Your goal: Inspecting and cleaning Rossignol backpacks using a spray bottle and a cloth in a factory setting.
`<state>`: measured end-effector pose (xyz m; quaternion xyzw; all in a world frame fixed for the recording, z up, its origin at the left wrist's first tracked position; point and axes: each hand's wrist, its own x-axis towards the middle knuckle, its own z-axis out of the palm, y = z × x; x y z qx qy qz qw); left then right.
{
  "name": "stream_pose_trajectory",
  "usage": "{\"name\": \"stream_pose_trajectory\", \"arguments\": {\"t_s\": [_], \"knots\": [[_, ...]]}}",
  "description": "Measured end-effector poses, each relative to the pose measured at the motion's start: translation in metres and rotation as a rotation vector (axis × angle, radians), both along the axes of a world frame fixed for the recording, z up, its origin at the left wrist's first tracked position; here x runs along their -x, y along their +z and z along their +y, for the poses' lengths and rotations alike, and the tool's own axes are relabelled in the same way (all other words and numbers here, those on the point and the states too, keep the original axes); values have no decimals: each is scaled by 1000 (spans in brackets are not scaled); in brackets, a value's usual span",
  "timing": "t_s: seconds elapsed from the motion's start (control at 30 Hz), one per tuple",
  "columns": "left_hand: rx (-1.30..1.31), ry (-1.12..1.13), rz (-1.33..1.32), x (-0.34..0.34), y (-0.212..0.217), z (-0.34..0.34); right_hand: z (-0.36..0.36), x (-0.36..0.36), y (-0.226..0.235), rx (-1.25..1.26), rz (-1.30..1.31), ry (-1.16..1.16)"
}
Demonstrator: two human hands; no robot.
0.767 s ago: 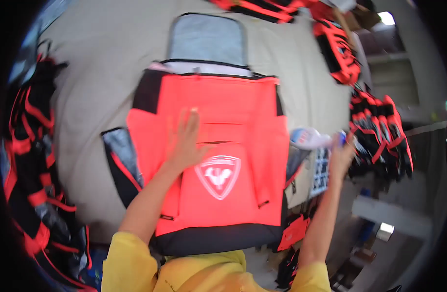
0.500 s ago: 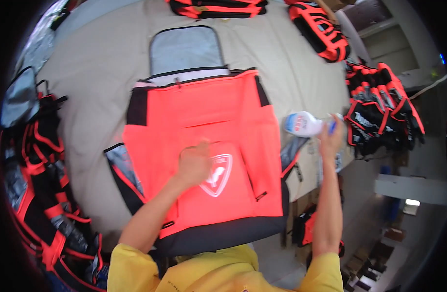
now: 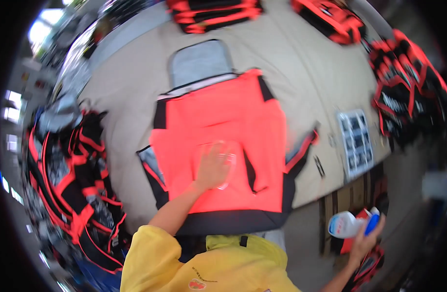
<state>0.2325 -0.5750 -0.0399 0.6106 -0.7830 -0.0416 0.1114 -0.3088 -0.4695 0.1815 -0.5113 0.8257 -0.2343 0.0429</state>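
Observation:
A bright coral backpack with a dark base lies on the table, its grey-lined top flap folded away at the far end. My left hand rests on its front pocket with fingers stretched out, partly covering a pale printed emblem. Off the table's edge at the lower right, my right hand grips a white spray bottle by its blue head. The bottle is tilted, pointing toward the left.
Piled black-and-coral bags crowd the left side. More bags stand at the back, far right and right edge. A clear sheet with dark square pieces and a small black tool lie on the table.
My right hand has carried the spray bottle from above the table down past its right edge. My left hand has flattened out over the emblem. The view has shifted.

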Motion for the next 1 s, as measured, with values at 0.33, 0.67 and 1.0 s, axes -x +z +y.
{"name": "stream_pose_trajectory", "arguments": {"t_s": [0.33,0.67,1.0], "knots": [[-81,-123,-22,-12,-8,-13,70,59,-240,-497,-429,-183],[-177,-493,-264,-5,1,-47,70,-8,-423,-550,-763,-205],[-204,-401,-360,-3,-60,-54,13,-141,-575,76,-559,425]]}}
